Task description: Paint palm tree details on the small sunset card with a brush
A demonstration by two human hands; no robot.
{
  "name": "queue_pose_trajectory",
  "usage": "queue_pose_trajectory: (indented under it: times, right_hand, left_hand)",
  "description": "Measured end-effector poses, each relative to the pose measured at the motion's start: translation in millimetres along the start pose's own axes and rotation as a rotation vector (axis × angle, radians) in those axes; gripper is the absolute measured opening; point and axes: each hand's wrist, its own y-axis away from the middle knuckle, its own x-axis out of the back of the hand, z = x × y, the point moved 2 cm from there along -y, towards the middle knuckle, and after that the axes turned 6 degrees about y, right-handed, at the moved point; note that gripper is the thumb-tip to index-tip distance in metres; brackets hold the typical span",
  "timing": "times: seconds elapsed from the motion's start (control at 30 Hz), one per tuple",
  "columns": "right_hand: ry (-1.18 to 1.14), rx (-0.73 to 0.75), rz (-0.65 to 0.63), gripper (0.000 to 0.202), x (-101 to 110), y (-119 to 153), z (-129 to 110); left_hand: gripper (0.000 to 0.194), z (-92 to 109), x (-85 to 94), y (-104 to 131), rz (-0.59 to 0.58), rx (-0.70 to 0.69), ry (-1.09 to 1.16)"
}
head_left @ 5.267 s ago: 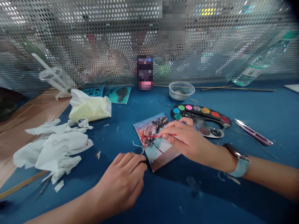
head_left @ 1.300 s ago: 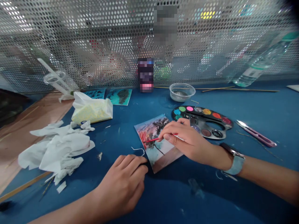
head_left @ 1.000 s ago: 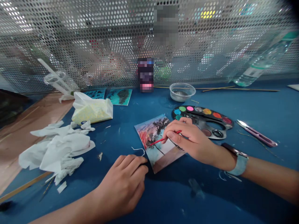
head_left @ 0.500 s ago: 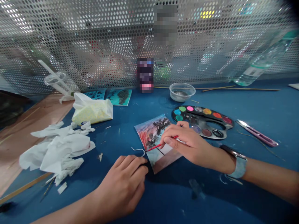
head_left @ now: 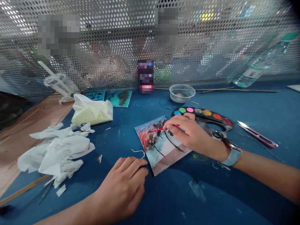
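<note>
Head view: my right hand (head_left: 187,134) pinches a thin red brush (head_left: 161,129), its tip on the dark palm crowns near the top of the painting (head_left: 161,147). My left hand (head_left: 124,184) lies curled, fingers pressing the table by the card's near corner, holding nothing. The card lies flat on the blue table (head_left: 257,109), just left of the palette (head_left: 211,117). I'd judge it far along: sky, water, trunks are in; foliage touches remain. Crumpled tissue (head_left: 58,151) sits well left.

On the tabletop (head_left: 257,106), the painted card (head_left: 161,147) lies centre, the paint palette (head_left: 211,117) right of it, the bowl (head_left: 182,92) behind, crumpled tissues (head_left: 56,150) far left.
</note>
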Motion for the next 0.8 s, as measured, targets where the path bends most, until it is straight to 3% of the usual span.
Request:
queue_pose_trajectory:
  times: [0.23, 0.47, 0.8]
  right_hand:
    - [0.026, 0.064, -0.005, 0.022, 1.5, -0.8, 1.4]
    - [-0.006, -0.011, 0.001, 0.026, 6.0, -4.5, 7.2]
    - [-0.028, -0.055, -0.013, 0.03, 8.9, -4.7, 10.3]
  left_hand:
    - [0.017, 0.8, 0.3, 0.2, -0.005, 0.002, -0.005]
    - [0.017, 1.0, 0.3, 0.2, 0.01, 0.016, 0.024]
    - [0.018, 9.2, 13.4, -10.3, 0.057, -0.014, -0.045]
